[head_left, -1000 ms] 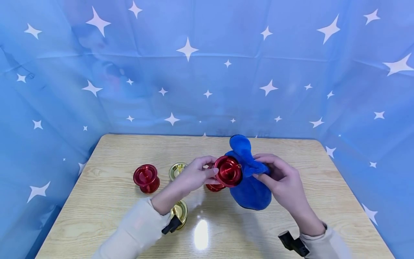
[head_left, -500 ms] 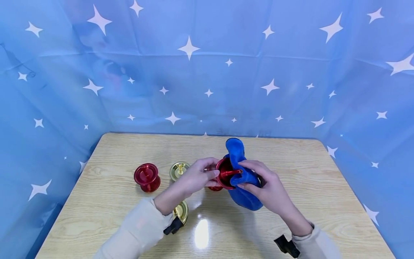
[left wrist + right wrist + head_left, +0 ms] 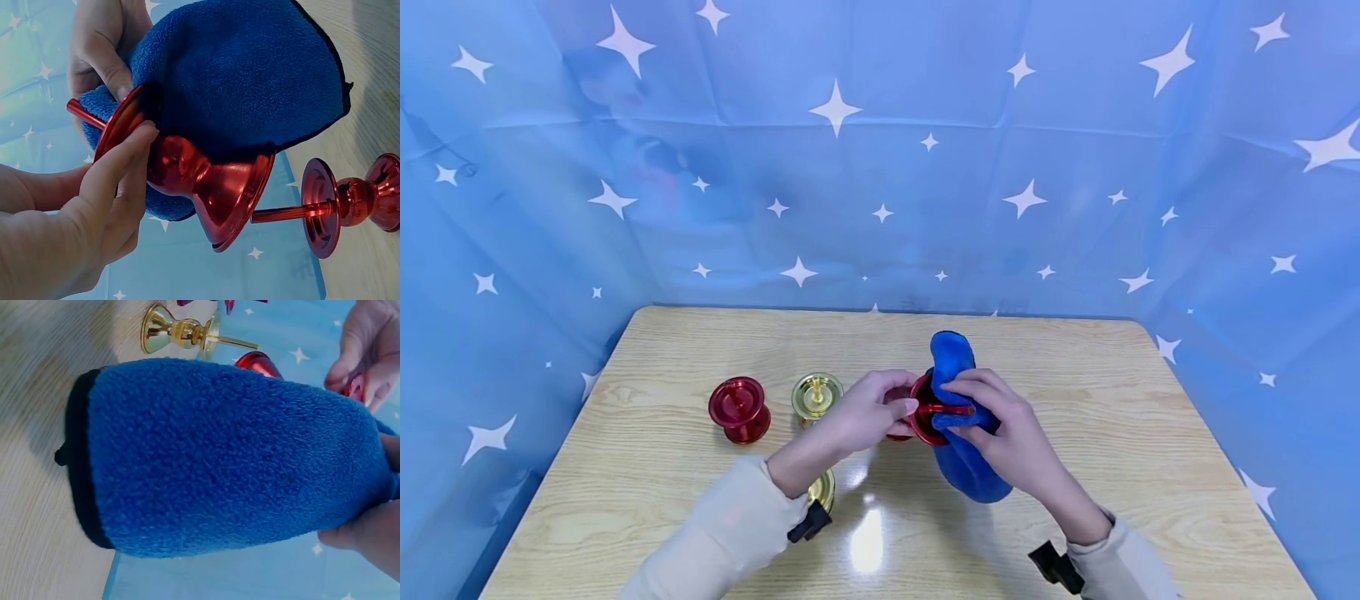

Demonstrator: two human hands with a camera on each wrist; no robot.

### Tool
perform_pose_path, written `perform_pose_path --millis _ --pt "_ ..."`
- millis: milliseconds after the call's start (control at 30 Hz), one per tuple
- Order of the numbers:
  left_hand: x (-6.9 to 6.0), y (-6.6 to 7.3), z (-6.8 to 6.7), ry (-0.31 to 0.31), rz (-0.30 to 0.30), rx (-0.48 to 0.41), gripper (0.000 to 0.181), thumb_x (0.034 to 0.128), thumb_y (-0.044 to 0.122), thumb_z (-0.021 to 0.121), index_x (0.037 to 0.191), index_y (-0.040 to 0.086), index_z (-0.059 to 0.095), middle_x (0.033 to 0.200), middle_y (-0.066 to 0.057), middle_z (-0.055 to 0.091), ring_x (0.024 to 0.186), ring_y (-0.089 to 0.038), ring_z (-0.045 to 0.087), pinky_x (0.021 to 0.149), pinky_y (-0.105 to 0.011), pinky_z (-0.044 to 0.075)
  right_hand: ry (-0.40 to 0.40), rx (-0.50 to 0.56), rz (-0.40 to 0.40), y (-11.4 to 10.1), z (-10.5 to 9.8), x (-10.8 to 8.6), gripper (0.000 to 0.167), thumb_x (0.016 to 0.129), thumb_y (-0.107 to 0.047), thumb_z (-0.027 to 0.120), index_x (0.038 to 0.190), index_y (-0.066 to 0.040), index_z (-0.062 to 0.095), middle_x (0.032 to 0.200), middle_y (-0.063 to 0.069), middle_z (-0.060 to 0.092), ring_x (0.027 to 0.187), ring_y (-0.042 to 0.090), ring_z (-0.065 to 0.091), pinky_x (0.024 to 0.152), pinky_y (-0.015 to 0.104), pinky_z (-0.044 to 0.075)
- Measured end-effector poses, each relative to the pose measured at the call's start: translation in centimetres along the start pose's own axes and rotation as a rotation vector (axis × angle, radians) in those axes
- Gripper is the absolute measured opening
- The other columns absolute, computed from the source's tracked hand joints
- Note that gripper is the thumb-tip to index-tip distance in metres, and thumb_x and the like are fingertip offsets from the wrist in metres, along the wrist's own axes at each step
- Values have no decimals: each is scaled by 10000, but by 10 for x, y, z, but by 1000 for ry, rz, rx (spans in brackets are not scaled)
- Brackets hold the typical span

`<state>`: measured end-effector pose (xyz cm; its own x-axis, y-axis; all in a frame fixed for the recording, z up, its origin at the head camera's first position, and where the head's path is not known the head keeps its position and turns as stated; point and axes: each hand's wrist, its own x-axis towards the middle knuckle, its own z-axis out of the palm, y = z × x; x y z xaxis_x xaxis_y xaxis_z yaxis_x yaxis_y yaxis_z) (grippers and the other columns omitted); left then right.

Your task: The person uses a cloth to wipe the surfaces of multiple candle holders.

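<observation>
A shiny red candle holder [image 3: 228,194] with a thin spike is tilted in my left hand [image 3: 876,412], whose thumb and fingers pinch its dish. My right hand [image 3: 1011,429] grips a blue fleecy cloth [image 3: 250,69] with a black edge and presses a fold of it into the dish, beside the spike. The rest of the cloth hangs below the right hand and, in the right wrist view, hides most of the held holder. Another red candle holder [image 3: 322,209] stands on the table in the left wrist view.
On the wooden table [image 3: 1112,450], a red candle holder [image 3: 739,408] stands to the left. Near the left hand is a gold one [image 3: 817,397]; another gold one [image 3: 824,490] is partly hidden by the left forearm. A blue star-patterned curtain [image 3: 880,167] hangs behind.
My right hand has moved left, bringing the cloth from beside the dish into it, around the spike. My left hand has shifted slightly right, and the held holder's dish has turned towards the cloth.
</observation>
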<state>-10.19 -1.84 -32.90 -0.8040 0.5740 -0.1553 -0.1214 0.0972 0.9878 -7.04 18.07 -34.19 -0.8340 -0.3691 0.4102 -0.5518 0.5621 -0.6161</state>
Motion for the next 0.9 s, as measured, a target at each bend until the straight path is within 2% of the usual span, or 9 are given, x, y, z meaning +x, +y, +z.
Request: perform_pose_path --millis 167,367,700,900 --pt "1 0 1 -2 8 14 252 941 -42 420 1167 -96 516 1082 -199 571 922 -267 625 749 -338 525 -4 -39 -10 -3 3 3 405 676 149 709 1015 -62 644 1078 48 558 1038 270 524 788 454 499" --pt "2 -2 2 15 5 5 255 938 -42 427 1166 -95 527 1064 -193 588 899 -261 632 731 -332 530 19 -13 -21 -5 7 4 378 673 180 691 960 -63 651 1037 35 565 1032 258 497 777 458 499" --pt "3 -3 4 49 -21 -67 248 931 -25 459 1142 -91 572 996 -181 626 810 -269 656 699 -324 537 12 135 90 5 9 0 302 723 97 702 952 -94 658 1037 8 567 1025 190 501 817 283 488" --pt "6 -8 6 74 -16 -27 235 926 -12 480 1115 -77 603 976 -156 628 748 -257 663 683 -357 542 30 163 115 7 8 -1 260 738 50 711 948 -99 673 1016 3 585 1001 166 507 810 263 477"
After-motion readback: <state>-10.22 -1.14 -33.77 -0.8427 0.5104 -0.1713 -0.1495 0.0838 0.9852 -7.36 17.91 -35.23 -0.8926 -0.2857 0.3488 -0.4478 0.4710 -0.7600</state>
